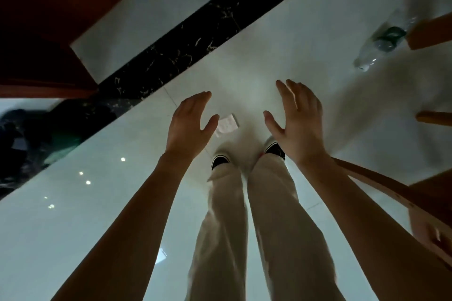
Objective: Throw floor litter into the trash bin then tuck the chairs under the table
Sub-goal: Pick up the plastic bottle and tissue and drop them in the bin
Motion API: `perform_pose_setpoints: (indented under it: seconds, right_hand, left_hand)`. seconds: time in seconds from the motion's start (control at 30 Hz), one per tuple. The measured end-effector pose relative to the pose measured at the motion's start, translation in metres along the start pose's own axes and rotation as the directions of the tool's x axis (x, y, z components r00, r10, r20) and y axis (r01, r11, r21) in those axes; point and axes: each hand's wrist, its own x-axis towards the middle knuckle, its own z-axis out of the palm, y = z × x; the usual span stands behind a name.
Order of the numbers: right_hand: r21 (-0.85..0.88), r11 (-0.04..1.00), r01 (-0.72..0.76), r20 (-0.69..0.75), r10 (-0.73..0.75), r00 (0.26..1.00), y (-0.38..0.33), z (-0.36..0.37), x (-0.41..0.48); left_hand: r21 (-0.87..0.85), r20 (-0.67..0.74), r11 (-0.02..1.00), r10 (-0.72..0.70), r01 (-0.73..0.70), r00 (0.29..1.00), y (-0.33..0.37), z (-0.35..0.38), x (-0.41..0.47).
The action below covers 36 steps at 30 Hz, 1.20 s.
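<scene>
- While the left hand and right hand are held with the grip wide and empty, the paper scrap is seen flat on the floor, just ahead of the shoes.
- On glossy tile, the scrap could be slid away rather than pinched.
- The plastic bottle, laid beside a chair leg at the far right, could be nudged and rolled underneath, or overlooked.

The left hand is covering one edge of the paper scrap. The plastic bottle is showing only as a blur beside a chair leg that the right edge is cutting off.
</scene>
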Motion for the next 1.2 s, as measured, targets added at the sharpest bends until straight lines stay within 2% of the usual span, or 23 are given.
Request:
perform_pose_setpoints:
  seconds: [0.17, 0.3, 0.37, 0.47, 0.73, 0.97, 1.07, 1.2]
  right_hand:
    - [-0.058, 0.974, 0.218, 0.095, -0.212, 0.973, 0.046, 0.124, -0.007]
    - [-0.104, 0.936, 0.336, 0.136, -0.321, 0.937, 0.078, 0.204, -0.013]
    - [-0.109, 0.927, 0.358, 0.164, -0.339, 0.926, 0.093, 0.232, -0.015]
    - [-0.08, 0.939, 0.335, 0.222, -0.311, 0.924, 0.109, 0.259, -0.018]
    - [0.024, 0.967, 0.252, 0.259, -0.25, 0.933, 0.119, 0.28, -0.026]
    - [0.051, 0.969, 0.241, 0.243, -0.246, 0.938, 0.125, 0.276, -0.016]
    - [0.042, 0.974, 0.221, 0.232, -0.225, 0.946, 0.127, 0.27, -0.012]
    - [0.025, 0.982, 0.185, 0.182, -0.187, 0.965, 0.111, 0.229, -0.007]
  left_hand:
    - [0.018, 0.012, 1.0, 0.015, -0.015, 1.0, -0.078, 0.116, 0.011]
    - [0.101, 0.054, 0.986, 0.129, -0.134, 0.99, -0.135, 0.187, 0.014]
    - [0.122, 0.068, 0.98, 0.152, -0.159, 0.986, -0.159, 0.213, 0.012]
    - [0.111, 0.098, 0.986, 0.113, -0.123, 0.989, -0.183, 0.243, 0.011]
    - [0.159, 0.19, 0.983, 0.062, -0.093, 0.98, -0.187, 0.294, 0.029]
    - [-0.092, 0.175, 0.994, -0.037, 0.054, 0.984, -0.178, 0.3, 0.032]
    - [-0.144, 0.14, 0.986, -0.063, 0.083, 0.988, -0.167, 0.288, 0.034]
    - [-0.13, 0.079, 0.991, -0.008, 0.019, 0.997, -0.131, 0.237, 0.035]
